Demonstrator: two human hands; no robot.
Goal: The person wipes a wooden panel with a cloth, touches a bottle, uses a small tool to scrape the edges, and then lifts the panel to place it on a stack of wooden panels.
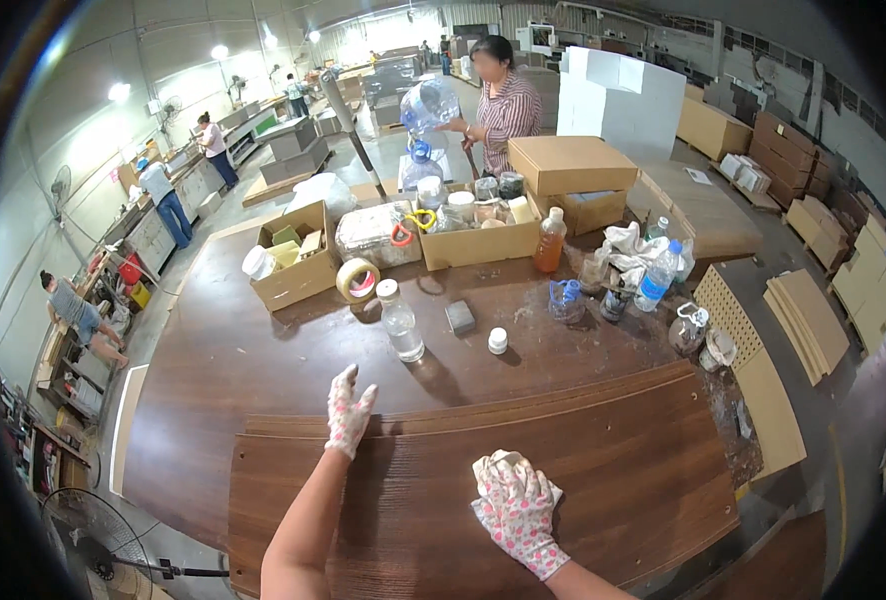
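Note:
My left hand (pixel 350 412), in a white glove with pink dots, is raised over the far edge of the dark brown wood-grain boards (pixel 403 520). Its fingers are apart and hold nothing. Just beyond it stands a clear bottle of colourless liquid (pixel 401 325) with a white cap. My right hand (pixel 523 515), gloved alike, presses a crumpled pale cloth (pixel 503 462) against the top board. Most of that cloth is hidden under the fingers. Farther off on the table are a small grey block (pixel 460 318) and a little white-capped jar (pixel 498 341).
An open carton (pixel 303 285), a tape roll (pixel 357 281) and a box of jars (pixel 483 245) line the table's far side. An orange-liquid bottle (pixel 550 242) and a water bottle (pixel 657 277) stand right. A person (pixel 508 100) holds a large water jug (pixel 429 105) beyond. A fan (pixel 98 550) is lower left.

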